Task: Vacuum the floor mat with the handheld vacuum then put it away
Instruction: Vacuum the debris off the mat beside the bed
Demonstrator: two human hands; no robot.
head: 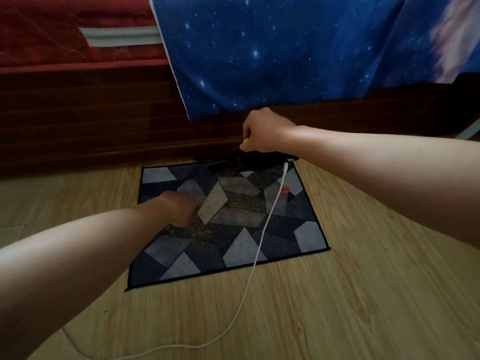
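One floor mat (pixel 179 266), grey-and-navy geometric print, lies flat on a plank floor (pixel 337 294), far edge close to a dark wooden bed frame (pixel 91 113). Yellow grains (pixel 233 203) are scattered over its middle. Blue starry sheet (pixel 272 48) hangs over the frame; red mattress (pixel 52 35) at left. White cable (pixel 259 245) runs from the vacuum across the mat's right half onto the floor, a small red ring (pixel 285 189) just beside it. Handheld vacuum (pixel 259 159), black, sits at the mat's far edge, directly under the right hand (pixel 265 129), which clasps its top, a yellow part (pixel 244 140) showing at the fingers. Left hand (pixel 179 206) is blurred above the mat; grip cannot be told.
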